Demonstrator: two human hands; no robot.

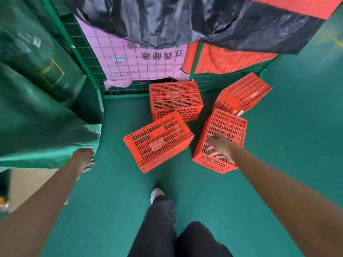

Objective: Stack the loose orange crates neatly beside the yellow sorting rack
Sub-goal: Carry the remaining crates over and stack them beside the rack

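Four orange crates sit loose on the green floor, grouped near the floor's far edge where a green wire cage stands. The back crate lies bottom-up right against the foot of the cage. The front-left crate is skewed, its far corner touching the back crate's near side. The near-right crate stands just beside it with a strip of floor between them, and the far-right crate is tipped at an angle, its low end meeting the near-right crate's far edge. The right hand reaches out over the near-right crate with its fingers spread and fairly straight, laid on the slatted top near the crate's near edge; it is open, and whether any fingertip hooks through a slot cannot be told. The left hand hangs open too, fingers relaxed and holding nothing, beside the lower corner of a green sack at the floor's left edge. Behind the cage mesh hang a pink sack with printed characters and a red sack, with black plastic sheeting draped above them. The person's dark trousers and a pale shoe show at the near edge.
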